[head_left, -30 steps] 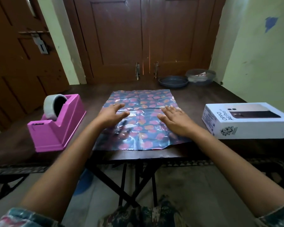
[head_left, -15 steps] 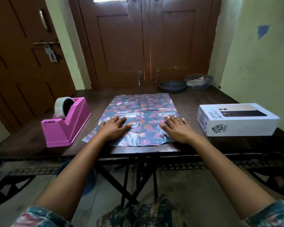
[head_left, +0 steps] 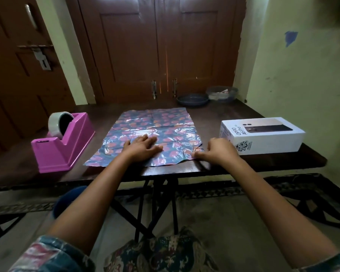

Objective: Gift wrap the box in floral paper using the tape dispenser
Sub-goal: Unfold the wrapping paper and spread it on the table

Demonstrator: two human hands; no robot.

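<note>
A sheet of floral paper (head_left: 155, 122), shiny blue with pink flowers, lies flat in the middle of the dark wooden table (head_left: 273, 163). My left hand (head_left: 141, 147) presses flat on the sheet's near half, fingers spread. My right hand (head_left: 218, 150) sits at the sheet's near right corner with its fingers curled down, pinching the paper's edge. The white phone box (head_left: 263, 138) rests on the table just right of my right hand, clear of the paper. A pink tape dispenser (head_left: 61, 148) with a roll of tape stands at the left.
A dark shallow dish (head_left: 192, 100) and a clear bowl (head_left: 221, 94) sit at the table's far edge, against brown wooden doors. A green wall runs along the right. The near table edge lies just below my hands.
My right hand has slid right, from flat on the paper to its near right corner, and curled its fingers. My left hand stays flat on the sheet. The view has tilted up slightly.
</note>
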